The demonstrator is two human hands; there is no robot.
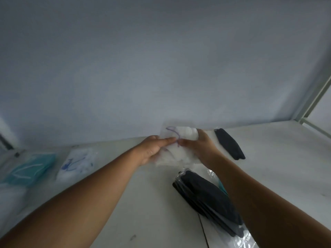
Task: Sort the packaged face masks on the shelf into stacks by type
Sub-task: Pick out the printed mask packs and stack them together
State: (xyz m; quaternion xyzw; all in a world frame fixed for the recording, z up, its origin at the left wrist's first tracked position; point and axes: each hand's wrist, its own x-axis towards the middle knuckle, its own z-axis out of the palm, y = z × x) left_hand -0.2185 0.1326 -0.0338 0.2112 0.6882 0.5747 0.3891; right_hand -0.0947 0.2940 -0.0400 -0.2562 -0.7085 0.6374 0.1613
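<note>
Both hands hold a clear packet of white masks [176, 153] with purple loops, near the shelf's back wall. My left hand [154, 149] grips its left side and my right hand [200, 147] grips its right side. A single black mask packet [230, 144] lies just right of my right hand. A stack of black mask packets [207, 199] lies in front, partly under my right forearm. At the left lie a white mask packet with blue loops [77, 164] and a teal mask packet [29, 170].
The white shelf surface [286, 158] stretches to the right. The pale back wall [161, 68] stands close behind the hands. A metal shelf post [315, 99] rises at the right. More white packets [9, 196] sit blurred at the far left.
</note>
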